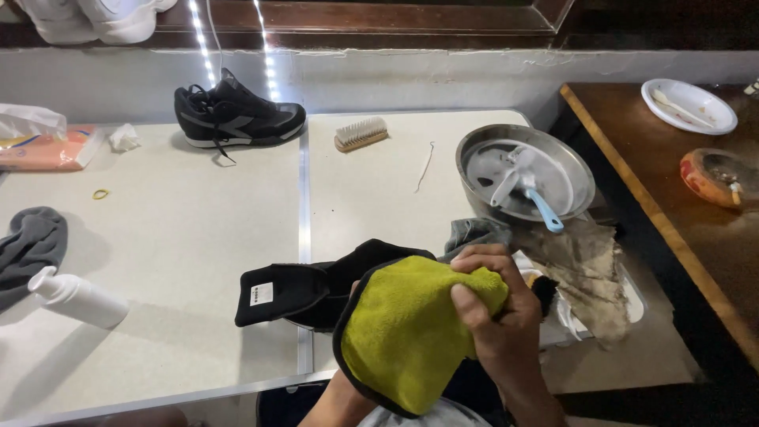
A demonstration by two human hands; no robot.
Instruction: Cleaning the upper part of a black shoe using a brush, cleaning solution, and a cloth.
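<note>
My right hand (496, 316) grips a yellow-green microfibre cloth (403, 332) with a dark edge and presses it against a black shoe (316, 289). I hold the shoe over the near table edge. The shoe's tongue, with a white label, sticks out to the left. My left hand (353, 289) supports the shoe from below and is almost wholly hidden behind the cloth. Only its forearm shows at the bottom of the view.
A second black sneaker (237, 117) stands at the back of the white table (158, 237), with a wooden brush (360, 133) beside it. To the right are a steel basin (569, 170) holding a blue-handled brush and a stained rag (585, 273). On the left lie a white bottle (79, 299), a grey cloth (28, 245) and a tissue pack (47, 149).
</note>
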